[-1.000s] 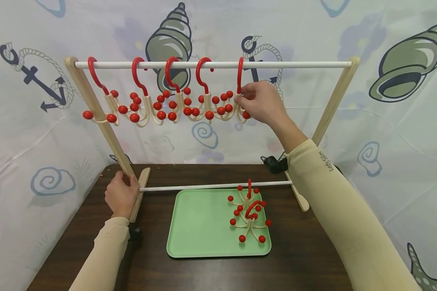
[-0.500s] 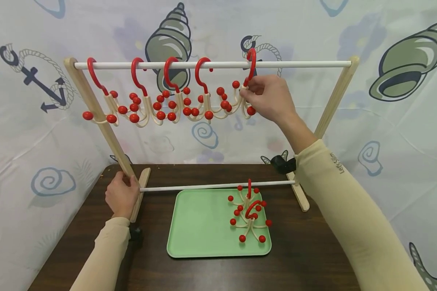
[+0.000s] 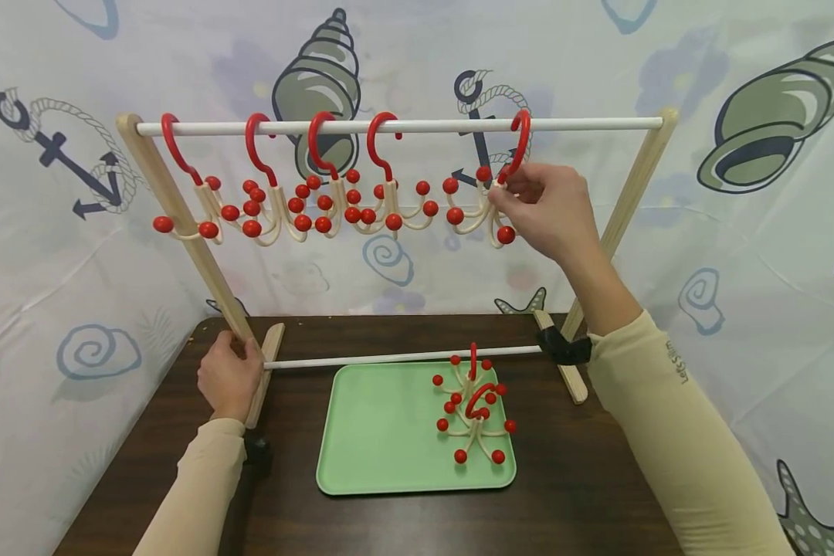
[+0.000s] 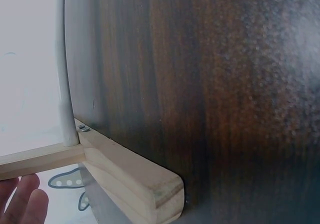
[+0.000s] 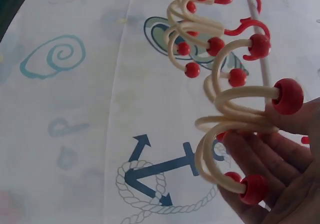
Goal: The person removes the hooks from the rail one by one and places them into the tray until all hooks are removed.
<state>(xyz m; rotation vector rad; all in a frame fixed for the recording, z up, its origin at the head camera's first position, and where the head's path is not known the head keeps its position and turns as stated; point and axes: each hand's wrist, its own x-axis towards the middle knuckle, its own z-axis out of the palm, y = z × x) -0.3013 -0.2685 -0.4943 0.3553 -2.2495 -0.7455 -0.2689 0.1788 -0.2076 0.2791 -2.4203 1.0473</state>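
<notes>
In the head view, my right hand (image 3: 549, 208) pinches the neck of a multi-arm hanger (image 3: 522, 147), just under its red hook. That hook goes over the white top rod (image 3: 445, 126) of a wooden rack; its cream arms end in red balls. Up close in the right wrist view, the thumb and fingers (image 5: 280, 154) hold the hanger (image 5: 240, 95) where its arms meet. Low on the left, my left hand (image 3: 228, 378) grips the rack's wooden upright (image 3: 215, 278). Its fingertips (image 4: 30, 194) show against the upright (image 4: 40, 160) in the left wrist view.
Several similar hangers (image 3: 380, 147) hang along the rod's left and middle. On the dark table (image 3: 417, 525) sits a green tray (image 3: 382, 432) with two more hangers (image 3: 478, 425) at its right side. A lower white bar (image 3: 403, 357) crosses behind it. A patterned cloth hangs behind.
My right hand has slid the pinched hanger rightward along the rod, away from the other hanging ones. Its hook appears raised and tilted midway. My left hand stays on the upright.
</notes>
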